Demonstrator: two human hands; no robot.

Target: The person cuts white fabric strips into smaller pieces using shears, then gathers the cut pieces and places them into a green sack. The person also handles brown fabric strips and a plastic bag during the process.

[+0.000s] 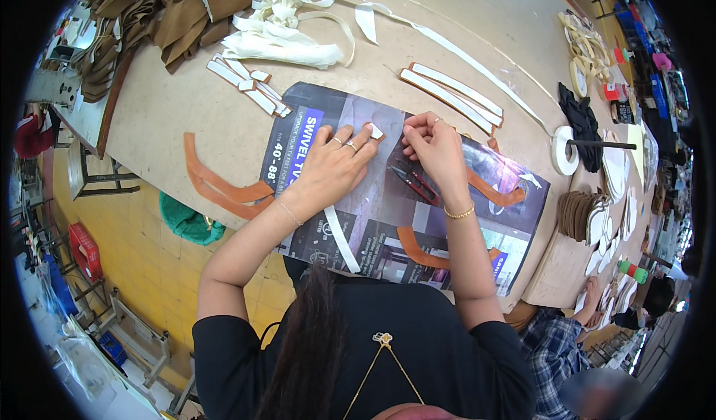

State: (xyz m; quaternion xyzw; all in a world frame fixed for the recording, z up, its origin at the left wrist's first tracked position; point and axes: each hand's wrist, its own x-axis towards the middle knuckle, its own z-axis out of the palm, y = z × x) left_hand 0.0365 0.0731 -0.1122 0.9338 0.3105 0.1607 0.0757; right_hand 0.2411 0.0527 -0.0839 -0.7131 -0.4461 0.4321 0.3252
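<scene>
My left hand [337, 158] lies over a printed cardboard sheet [358, 107], its fingers bent and holding a small white piece with a brown edge [377, 131] at the index fingertip. Just to the right, my right hand [434, 146] is closed in a pinch above the sheet; what its fingertips hold, if anything, is too small to make out. Below that hand lie thread snips [415, 184] with red handles, blades pointing up and left. A white strip [341, 238] rests on the sheet near me. Curved orange-brown strips [421, 250] lie on the sheet too, partly under my right forearm.
More orange-brown strips [216, 185] lie at the left. White strips with brown edges [451, 96] and a heap of white tape [287, 32] lie farther back. A white tape roll [564, 150] and stacked brown pieces [582, 215] are at the right, near another person [552, 345].
</scene>
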